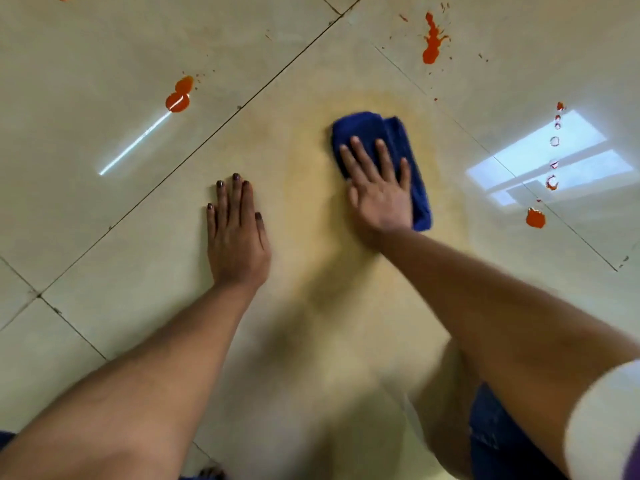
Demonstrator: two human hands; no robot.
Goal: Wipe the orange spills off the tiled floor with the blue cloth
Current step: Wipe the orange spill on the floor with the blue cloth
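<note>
- Nearest the camera, two bare forearms are seen reaching forward over the glossy beige tiled floor [114,209], with a knee in blue denim at the lower right.
- The left hand [237,233] is laid flat on the tile, fingers together and extended; nothing is gripped, and it appears to be used as a brace.
- The right hand [377,188] is pressed palm-down, fingers spread, on the folded dark blue cloth [391,147]; the cloth is pinned under the palm rather than pinched, and its far end and right edge are left uncovered.
- Around the cloth a pale yellow-orange haze [443,174] is spread over the tile; it is judged to be thinned residue of a spill, though motion blur makes its edges uncertain.
- Further out, untouched spills are seen: a double orange blob [178,97] to the far left, a small orange puddle [535,218] with a trail of droplets [555,142] to the right, and an orange splash [432,43] at the far top.
- The task is judged well short of complete: one patch is partly cleared and at least four areas are left.
</note>
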